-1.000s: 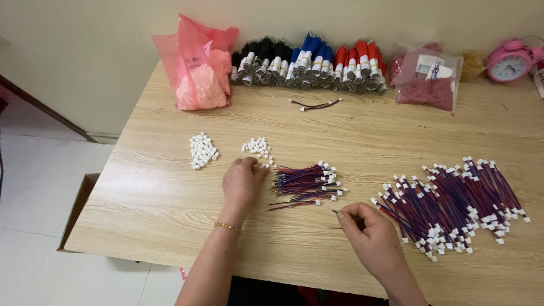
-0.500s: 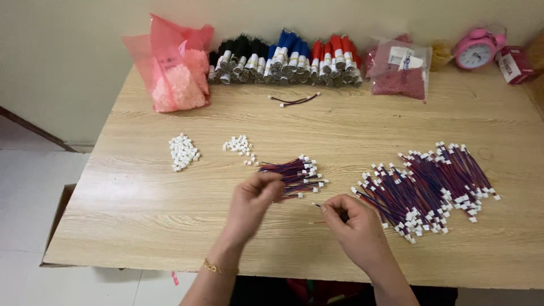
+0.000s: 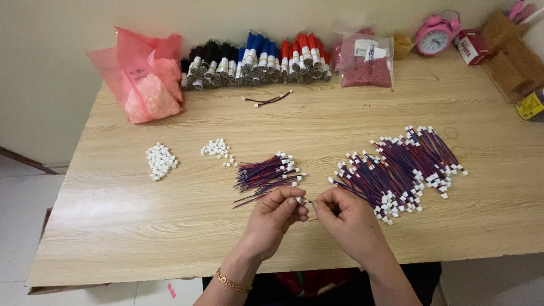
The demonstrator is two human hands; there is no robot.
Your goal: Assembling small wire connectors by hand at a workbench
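I see my two hands meeting near the front edge of the wooden table [image 3: 141,238]. My left hand [image 3: 276,218], with a gold bracelet [image 3: 231,281] at the wrist, pinches a small white connector [image 3: 298,200] between thumb and fingertips. My right hand [image 3: 345,218] curls inward, gripping a thin wire end [image 3: 310,202] that touches the connector.

Just beyond my hands lies a small bundle of red and blue wires [image 3: 265,175] with white plugs. Right of it spreads a much larger heap of finished wires [image 3: 399,167]. Left of the bundle sit two small piles of white connectors [image 3: 161,160], [image 3: 217,149].

Farther back from the bundle, a pink plastic bag [image 3: 144,79] sits to the left, then a row of black, blue and red wire bunches [image 3: 255,59], a clear bag of red pieces [image 3: 365,62] and a pink alarm clock [image 3: 435,35].
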